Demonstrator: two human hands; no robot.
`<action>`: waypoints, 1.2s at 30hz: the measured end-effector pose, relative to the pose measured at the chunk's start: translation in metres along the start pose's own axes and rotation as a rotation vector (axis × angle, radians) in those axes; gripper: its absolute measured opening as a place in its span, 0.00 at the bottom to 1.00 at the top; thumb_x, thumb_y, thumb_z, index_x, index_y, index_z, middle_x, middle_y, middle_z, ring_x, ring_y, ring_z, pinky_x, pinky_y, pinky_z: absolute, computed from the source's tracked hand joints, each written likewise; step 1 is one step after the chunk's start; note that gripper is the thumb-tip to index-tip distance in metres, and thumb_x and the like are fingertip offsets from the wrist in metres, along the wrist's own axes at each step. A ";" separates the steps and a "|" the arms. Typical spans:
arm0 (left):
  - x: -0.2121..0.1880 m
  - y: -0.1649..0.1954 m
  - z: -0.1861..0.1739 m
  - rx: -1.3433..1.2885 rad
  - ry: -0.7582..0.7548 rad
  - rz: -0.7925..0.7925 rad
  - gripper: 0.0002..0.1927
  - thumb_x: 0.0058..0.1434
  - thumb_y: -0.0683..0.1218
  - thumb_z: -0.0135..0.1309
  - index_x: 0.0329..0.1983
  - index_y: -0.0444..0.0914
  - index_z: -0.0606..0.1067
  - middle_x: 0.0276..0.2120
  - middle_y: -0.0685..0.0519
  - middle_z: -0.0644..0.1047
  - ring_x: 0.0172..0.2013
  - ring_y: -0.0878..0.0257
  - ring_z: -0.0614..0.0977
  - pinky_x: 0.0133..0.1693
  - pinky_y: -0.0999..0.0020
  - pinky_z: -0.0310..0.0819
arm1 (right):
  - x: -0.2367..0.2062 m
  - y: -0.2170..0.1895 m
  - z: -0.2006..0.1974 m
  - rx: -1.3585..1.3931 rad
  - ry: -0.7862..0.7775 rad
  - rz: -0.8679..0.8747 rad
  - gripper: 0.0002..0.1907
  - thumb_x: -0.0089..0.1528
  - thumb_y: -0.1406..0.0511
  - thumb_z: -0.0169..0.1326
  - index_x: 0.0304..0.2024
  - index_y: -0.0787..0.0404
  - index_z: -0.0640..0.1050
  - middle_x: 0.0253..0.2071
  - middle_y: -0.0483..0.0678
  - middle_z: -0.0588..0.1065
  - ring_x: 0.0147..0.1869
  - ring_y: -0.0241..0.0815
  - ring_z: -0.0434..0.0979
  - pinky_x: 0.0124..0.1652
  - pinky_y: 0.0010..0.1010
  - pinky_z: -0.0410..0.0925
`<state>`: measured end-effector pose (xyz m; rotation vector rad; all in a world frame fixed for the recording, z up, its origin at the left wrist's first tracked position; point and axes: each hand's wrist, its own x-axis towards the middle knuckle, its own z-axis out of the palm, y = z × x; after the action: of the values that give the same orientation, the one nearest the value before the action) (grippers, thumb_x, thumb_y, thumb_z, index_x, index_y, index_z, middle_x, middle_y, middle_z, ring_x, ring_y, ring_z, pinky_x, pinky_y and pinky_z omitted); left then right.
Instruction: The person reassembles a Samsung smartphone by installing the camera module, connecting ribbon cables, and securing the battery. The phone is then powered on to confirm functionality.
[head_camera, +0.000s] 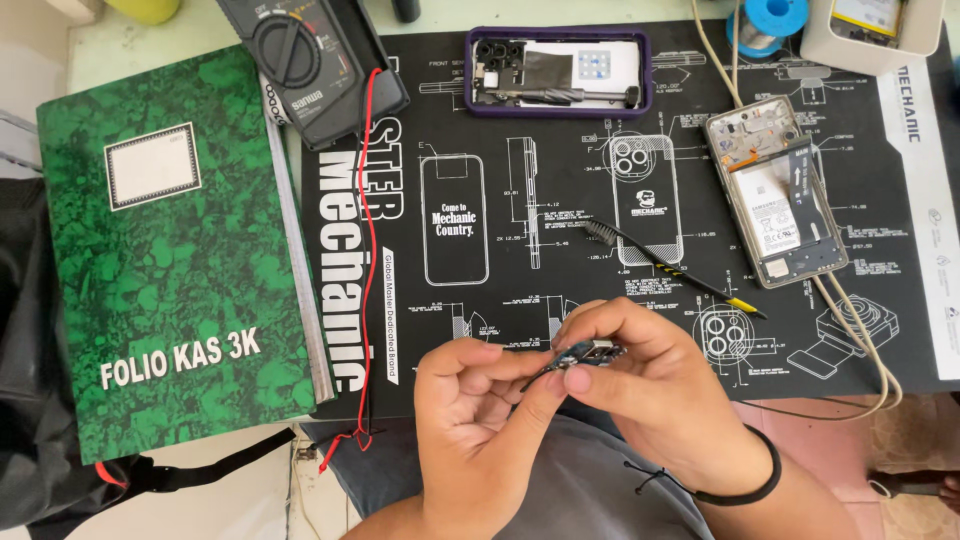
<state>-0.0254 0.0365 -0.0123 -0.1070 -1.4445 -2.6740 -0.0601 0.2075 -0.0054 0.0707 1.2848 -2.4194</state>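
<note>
Table (150, 30) is covered at right by a black repair mat (560, 300) printed with white phone diagrams. Green marbled ledger book (170, 250) lies at left, its right edge overlapping the mat. Black multimeter (305, 60) sits at top, with a red lead (370, 250) trailing down toward the near edge. Opened phone (775, 190), battery exposed, lies at right; a purple-edged phone case (558, 72) holding loose parts is set at top centre. Black brush (660, 262) with a yellow tip lies between them. Small blue circuit board (585, 353) is pinched above the mat's near edge, over the lap: left hand (480, 430) is closed on its left end, right hand (650, 385) grips it from above. Board is best held by its edges, with components untouched and kept level.
</note>
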 end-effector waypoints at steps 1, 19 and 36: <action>0.000 0.001 0.005 0.043 0.003 0.006 0.23 0.65 0.27 0.57 0.57 0.36 0.62 0.48 0.41 0.81 0.49 0.58 0.84 0.54 0.63 0.80 | -0.001 -0.004 0.001 0.014 -0.010 -0.006 0.11 0.59 0.78 0.59 0.44 0.69 0.77 0.48 0.51 0.72 0.52 0.41 0.73 0.49 0.34 0.70; -0.010 0.012 -0.001 0.248 -0.036 -0.074 0.21 0.63 0.29 0.61 0.54 0.35 0.66 0.43 0.47 0.81 0.46 0.61 0.85 0.52 0.67 0.80 | -0.006 0.002 0.013 -0.044 -0.003 -0.027 0.08 0.60 0.76 0.58 0.43 0.70 0.77 0.46 0.50 0.70 0.51 0.40 0.70 0.50 0.33 0.67; 0.026 0.031 -0.013 0.121 0.223 -0.181 0.27 0.61 0.32 0.57 0.62 0.31 0.62 0.43 0.42 0.78 0.42 0.59 0.83 0.45 0.60 0.83 | 0.004 -0.049 -0.013 -1.449 0.155 -0.397 0.09 0.55 0.69 0.62 0.38 0.62 0.83 0.37 0.50 0.81 0.39 0.47 0.81 0.38 0.34 0.73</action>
<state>-0.0471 0.0069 0.0091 0.3359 -1.6053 -2.6204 -0.0835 0.2411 0.0246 -0.4296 2.9467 -1.1561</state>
